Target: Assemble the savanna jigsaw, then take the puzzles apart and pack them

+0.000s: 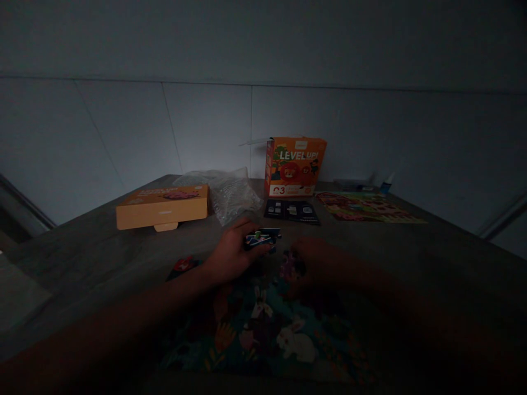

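In the dim head view, my left hand (233, 249) is closed around a small stack of jigsaw puzzle pieces (262, 238). My right hand (315, 258) has its fingers bent over a purple puzzle piece (289, 266) and appears to grip it, though shadow hides part of the fingers. Below both hands lies a partly joined jigsaw puzzle (263, 334) with white rabbits and flowers on a teal ground. A loose dark piece with a red figure (184, 265) rests beside my left wrist.
An orange box lid (162, 206) sits at the left, next to crumpled clear plastic (236, 195). Behind stands an orange LEVEL UP box (294, 167), with a dark leaflet (291, 211) before it. To the right are a picture sheet (366, 207) and a small bottle (387, 184).
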`<action>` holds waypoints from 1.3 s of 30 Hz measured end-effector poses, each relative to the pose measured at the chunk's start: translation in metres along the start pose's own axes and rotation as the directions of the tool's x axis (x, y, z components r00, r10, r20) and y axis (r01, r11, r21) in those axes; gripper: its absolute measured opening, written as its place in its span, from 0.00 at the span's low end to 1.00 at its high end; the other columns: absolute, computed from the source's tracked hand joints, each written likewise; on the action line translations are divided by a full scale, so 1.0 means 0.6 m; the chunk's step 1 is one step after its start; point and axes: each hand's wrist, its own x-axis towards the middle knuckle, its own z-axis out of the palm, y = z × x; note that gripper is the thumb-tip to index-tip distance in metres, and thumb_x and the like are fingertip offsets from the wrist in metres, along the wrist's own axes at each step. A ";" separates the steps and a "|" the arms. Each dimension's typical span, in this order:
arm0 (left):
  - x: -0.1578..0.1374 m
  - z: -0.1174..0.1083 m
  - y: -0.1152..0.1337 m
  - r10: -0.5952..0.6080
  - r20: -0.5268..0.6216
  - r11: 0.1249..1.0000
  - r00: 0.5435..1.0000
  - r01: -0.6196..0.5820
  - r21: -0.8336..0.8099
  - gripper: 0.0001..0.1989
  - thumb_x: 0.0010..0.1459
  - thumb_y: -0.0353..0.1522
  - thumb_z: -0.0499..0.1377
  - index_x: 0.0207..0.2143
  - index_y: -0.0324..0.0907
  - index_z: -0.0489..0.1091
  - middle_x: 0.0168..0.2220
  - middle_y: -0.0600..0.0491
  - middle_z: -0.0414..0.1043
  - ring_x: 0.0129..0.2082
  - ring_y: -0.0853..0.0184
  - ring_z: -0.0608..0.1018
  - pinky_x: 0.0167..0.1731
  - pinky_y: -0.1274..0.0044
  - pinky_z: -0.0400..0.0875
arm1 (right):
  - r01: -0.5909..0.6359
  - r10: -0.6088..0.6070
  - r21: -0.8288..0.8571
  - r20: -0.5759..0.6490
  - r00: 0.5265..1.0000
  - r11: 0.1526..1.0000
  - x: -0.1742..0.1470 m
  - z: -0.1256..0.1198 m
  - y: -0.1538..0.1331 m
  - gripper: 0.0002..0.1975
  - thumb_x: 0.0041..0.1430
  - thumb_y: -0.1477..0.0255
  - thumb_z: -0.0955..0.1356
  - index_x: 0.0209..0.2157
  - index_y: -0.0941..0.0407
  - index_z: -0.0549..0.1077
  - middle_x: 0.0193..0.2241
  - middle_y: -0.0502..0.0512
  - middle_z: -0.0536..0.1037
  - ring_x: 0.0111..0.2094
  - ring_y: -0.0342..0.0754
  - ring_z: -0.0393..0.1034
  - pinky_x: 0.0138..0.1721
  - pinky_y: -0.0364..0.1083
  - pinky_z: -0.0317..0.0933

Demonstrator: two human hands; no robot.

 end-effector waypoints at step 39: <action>-0.009 0.001 0.005 0.208 0.288 0.969 0.935 -0.156 -0.194 0.08 0.58 0.35 0.62 0.39 0.43 0.72 0.44 0.50 0.73 0.46 0.62 0.75 0.46 0.72 0.69 | 0.050 0.300 0.440 -0.686 0.663 0.896 0.042 0.023 -0.010 0.23 0.52 0.50 0.68 0.38 0.55 0.69 0.32 0.57 0.78 0.32 0.53 0.73 0.31 0.47 0.61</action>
